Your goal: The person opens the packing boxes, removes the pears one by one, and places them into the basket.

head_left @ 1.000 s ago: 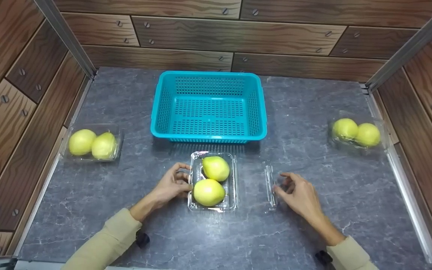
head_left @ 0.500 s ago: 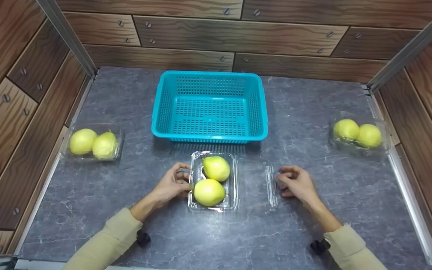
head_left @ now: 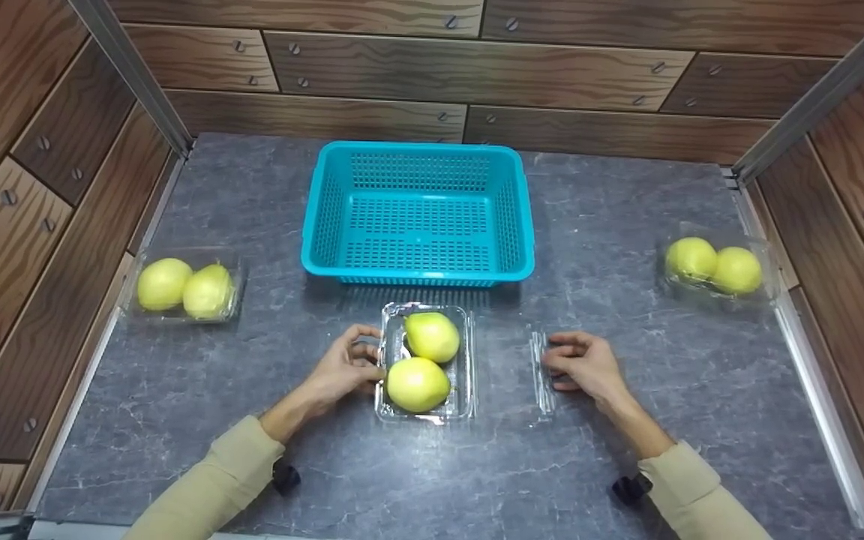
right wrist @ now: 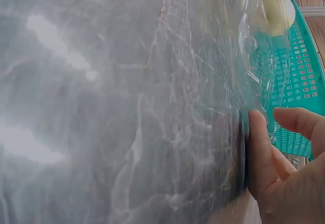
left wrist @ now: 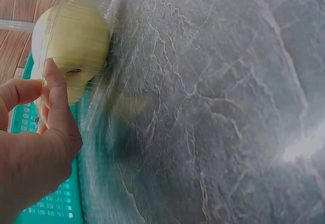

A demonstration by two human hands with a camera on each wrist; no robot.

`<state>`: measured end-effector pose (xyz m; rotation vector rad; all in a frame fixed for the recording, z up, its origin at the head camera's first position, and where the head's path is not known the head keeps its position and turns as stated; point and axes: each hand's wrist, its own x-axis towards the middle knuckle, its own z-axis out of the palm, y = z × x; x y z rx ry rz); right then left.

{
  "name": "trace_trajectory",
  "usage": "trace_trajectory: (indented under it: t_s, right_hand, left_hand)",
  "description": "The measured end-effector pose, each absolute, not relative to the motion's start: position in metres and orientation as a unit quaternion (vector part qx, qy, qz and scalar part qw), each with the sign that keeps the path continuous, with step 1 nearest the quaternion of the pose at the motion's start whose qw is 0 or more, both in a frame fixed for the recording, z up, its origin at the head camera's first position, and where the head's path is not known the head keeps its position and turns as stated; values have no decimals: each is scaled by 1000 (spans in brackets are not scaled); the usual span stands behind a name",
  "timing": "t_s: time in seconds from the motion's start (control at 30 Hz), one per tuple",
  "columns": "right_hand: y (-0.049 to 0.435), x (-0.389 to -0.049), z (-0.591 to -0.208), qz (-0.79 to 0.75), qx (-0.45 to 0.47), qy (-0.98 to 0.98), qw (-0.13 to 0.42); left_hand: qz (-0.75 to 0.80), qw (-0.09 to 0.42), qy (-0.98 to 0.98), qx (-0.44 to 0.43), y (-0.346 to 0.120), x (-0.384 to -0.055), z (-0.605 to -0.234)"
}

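Observation:
Two yellow-green pears lie in the base of a clear plastic clamshell container, in the middle of the head view. Its transparent lid is folded open to the right. My left hand pinches the base's left rim between thumb and fingers; in the left wrist view a pear shows through the plastic wall just beyond the fingertips. At the lid's outer edge is my right hand, thumb and index finger apart in the right wrist view, with the clear lid right by the fingertips.
A turquoise perforated basket stands behind the container. Closed clear packs of two pears lie at the left and right sides of the grey marbled table. Wood-patterned walls surround the table.
My right hand first drew back slightly from the lid's edge, then came back left against it. The left hand and the container have stayed in place.

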<state>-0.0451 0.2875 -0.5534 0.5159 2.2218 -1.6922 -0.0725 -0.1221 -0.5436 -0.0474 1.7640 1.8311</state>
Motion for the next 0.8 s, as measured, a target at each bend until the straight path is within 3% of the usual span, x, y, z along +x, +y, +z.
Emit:
trace_trajectory:
  t_s: [0.4, 0.6, 0.8]
  right_hand:
    - [285, -45, -553, -614, 182, 754, 147]
    - [285, -45, -554, -612, 184, 755, 147]
    - [287, -44, -554, -609, 179, 759, 144]
  left_hand:
    - [670, 273, 690, -36, -126, -79, -528]
    - [604, 224, 764, 28, -133, -85, -512]
    - [564, 207, 794, 92, -131, -85, -494]
